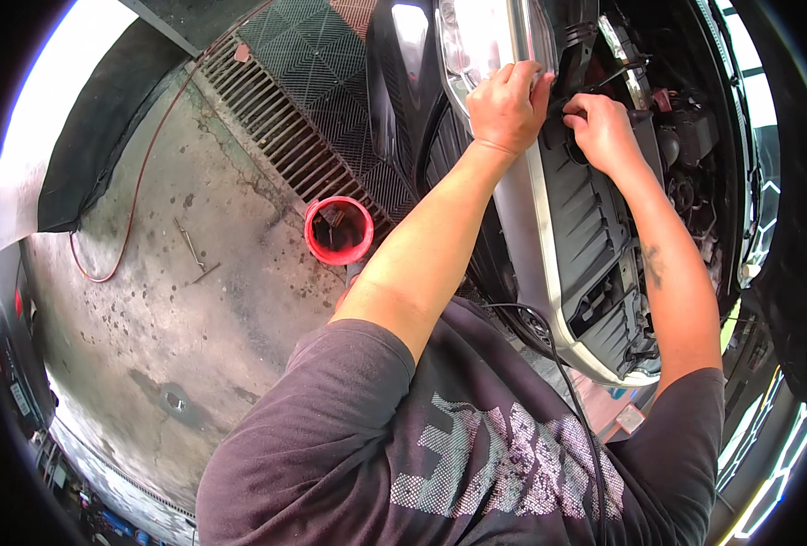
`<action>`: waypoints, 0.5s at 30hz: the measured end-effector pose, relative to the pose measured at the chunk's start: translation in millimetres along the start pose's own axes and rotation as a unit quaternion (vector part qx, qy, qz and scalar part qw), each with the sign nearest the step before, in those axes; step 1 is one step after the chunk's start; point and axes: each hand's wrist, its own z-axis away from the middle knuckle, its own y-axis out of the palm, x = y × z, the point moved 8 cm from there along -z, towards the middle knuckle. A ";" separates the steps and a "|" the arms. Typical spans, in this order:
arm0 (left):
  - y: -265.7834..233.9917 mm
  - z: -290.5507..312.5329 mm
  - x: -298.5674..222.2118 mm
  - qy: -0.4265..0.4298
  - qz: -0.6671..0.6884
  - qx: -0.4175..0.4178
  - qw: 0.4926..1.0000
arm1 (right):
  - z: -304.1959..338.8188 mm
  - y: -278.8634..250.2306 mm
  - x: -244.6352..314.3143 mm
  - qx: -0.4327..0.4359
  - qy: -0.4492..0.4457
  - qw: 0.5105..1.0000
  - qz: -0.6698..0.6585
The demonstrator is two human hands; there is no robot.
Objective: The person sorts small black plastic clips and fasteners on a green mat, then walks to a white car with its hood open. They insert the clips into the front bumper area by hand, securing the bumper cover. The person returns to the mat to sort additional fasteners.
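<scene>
A car's clear headlight (469, 41) sits at the front corner of the car, beside the open engine bay. My left hand (505, 111) has its fingers curled over the headlight's near end, close to the bumper. To the right of it, my right hand (601, 132) is closed in a pinch at the black plastic front panel (578, 214), just behind the headlight. Whatever lies between its fingertips is hidden. The silver bumper (528, 237) runs toward me below both hands.
A red-rimmed bucket (340, 231) with dark things inside stands on the floor left of my left forearm. Beyond it lie a drain grate (285, 127) and a metal T-shaped tool (191, 247). A red hose (146, 164) crosses the floor. Engine parts (690, 132) fill the right side.
</scene>
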 end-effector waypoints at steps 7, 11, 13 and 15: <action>4.3 -4.7 4.7 0.003 0.005 0.004 1.000 | 4.1 6.8 4.2 -0.080 0.033 0.995 0.048; 4.0 -4.2 6.3 0.002 0.005 -0.002 1.000 | 10.6 6.7 9.5 -0.107 0.020 0.993 0.049; 3.7 -3.2 6.5 0.000 0.004 -0.004 1.000 | 8.1 5.6 4.2 -0.078 0.043 0.996 0.029; 3.6 -5.5 6.9 0.005 0.006 -0.007 1.000 | 2.0 6.8 4.1 -0.062 0.037 0.997 0.041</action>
